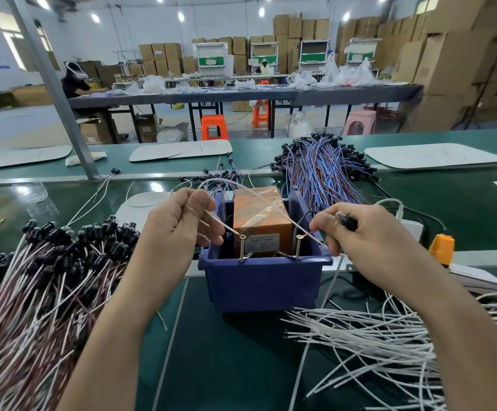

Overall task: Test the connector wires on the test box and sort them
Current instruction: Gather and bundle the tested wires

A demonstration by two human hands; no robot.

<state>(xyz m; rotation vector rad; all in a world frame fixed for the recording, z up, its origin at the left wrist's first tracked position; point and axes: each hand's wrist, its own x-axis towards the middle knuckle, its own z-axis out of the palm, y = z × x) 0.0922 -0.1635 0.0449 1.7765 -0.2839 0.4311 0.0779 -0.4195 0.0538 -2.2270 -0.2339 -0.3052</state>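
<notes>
Desk, green. Wire piles, three: one red-and-white, outward of left hand; one white, nearer than right hand; one blue-and-brown, beyond both. Connector wire, one, white: each hand pinches an end against one of two screw posts on the blue test box between the hands.

both my bare forearms come in from the bottom edge and angle toward each other. my left hand is turned thumb-up, fingers curled, thumb and forefinger pinching one lead of the connector wire. my right hand sits knuckles-up across from it, fingers curled, thumb pressing the wire's black-tipped end against the forefinger. the two hands are apart, not touching.
</notes>
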